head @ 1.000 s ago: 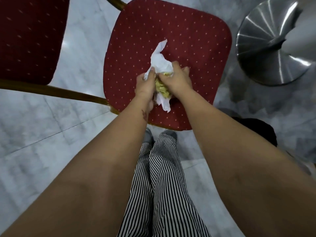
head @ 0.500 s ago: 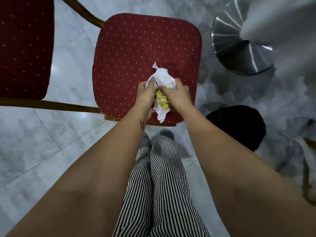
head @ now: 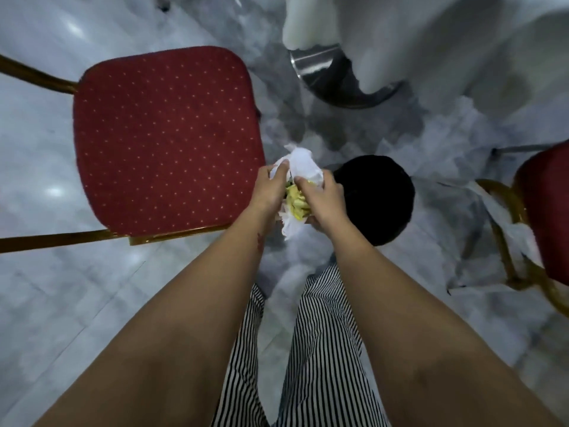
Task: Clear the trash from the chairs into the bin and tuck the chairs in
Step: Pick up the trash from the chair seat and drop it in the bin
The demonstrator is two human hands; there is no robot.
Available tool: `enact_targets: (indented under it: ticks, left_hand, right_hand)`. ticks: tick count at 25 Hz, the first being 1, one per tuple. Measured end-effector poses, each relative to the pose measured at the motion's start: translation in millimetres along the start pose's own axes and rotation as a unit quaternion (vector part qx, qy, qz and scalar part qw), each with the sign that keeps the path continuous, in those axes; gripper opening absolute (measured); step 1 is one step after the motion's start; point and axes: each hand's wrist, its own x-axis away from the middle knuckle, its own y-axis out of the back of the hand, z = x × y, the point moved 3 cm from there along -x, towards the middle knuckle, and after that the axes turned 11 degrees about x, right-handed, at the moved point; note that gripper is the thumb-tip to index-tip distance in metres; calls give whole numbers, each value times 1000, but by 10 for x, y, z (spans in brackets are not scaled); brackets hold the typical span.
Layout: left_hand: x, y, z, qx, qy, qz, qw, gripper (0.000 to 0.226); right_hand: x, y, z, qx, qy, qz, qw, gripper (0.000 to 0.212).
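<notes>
A bundle of trash (head: 300, 167), white crumpled paper wrapped around yellow-green scraps, is held between both hands. My left hand (head: 270, 188) grips its left side and my right hand (head: 323, 198) grips its right side. The bundle hangs over the floor, just right of the red dotted chair seat (head: 166, 140) and at the left rim of the black bin (head: 381, 198). The seat has nothing on it. Part of the bin is hidden behind my right hand.
A steel table base (head: 326, 78) stands beyond the bin, under a white tablecloth (head: 446, 44). A second red chair (head: 545, 217) with a gold frame sits at the right edge, white paper draped on its frame. My striped trouser legs (head: 308, 349) are below.
Both hands have lifted the trash bundle off the red seat and carried it right, to the edge of the black bin. The view has swung right, bringing the second chair in.
</notes>
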Motion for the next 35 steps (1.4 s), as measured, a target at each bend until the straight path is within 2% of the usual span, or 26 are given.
enact_targets:
  ticks: [2,5,10,13,17,20,24,28,35]
  left_hand:
    - [-152,-301,340,-17,31,-4,999,73]
    - [-133,-892,715,-36,60,6,998,69]
    - [-333,-1603,1226,-68,93,18,993,48]
    - [-575,-1880,1378,-44,92,8,995,30]
    - [-764,-2093,1368,-47,114,-4,992,48]
    - [-830,-2121,1342,-54,105,-12,993,55]
    - [-697,-2140,1290,-139,91,-15,986,54]
    - [-395,-2075,1210,-276,49,-20,960,54]
    - [294,-2478,909,-414,-9,43,909,58]
  right_hand:
    - [-51,250,-337,8,-17,-1,1000,61]
    - [-247,635,-942,1,-52,-7,999,68]
    - [-686,1005,-1737,-5,-88,31,996,73]
    - [-973,1182,-1879,-27,-102,55,993,81]
    - [-1357,1284,-1903,-60,-140,94,984,63]
    - [-1479,1350,-1971,-38,-154,99,982,64]
    - [-1359,1519,-2043,28,-119,91,988,62]
    - [-980,1677,-2101,84,-81,76,990,63]
    - [-212,2386,-2205,100,-65,17,993,66]
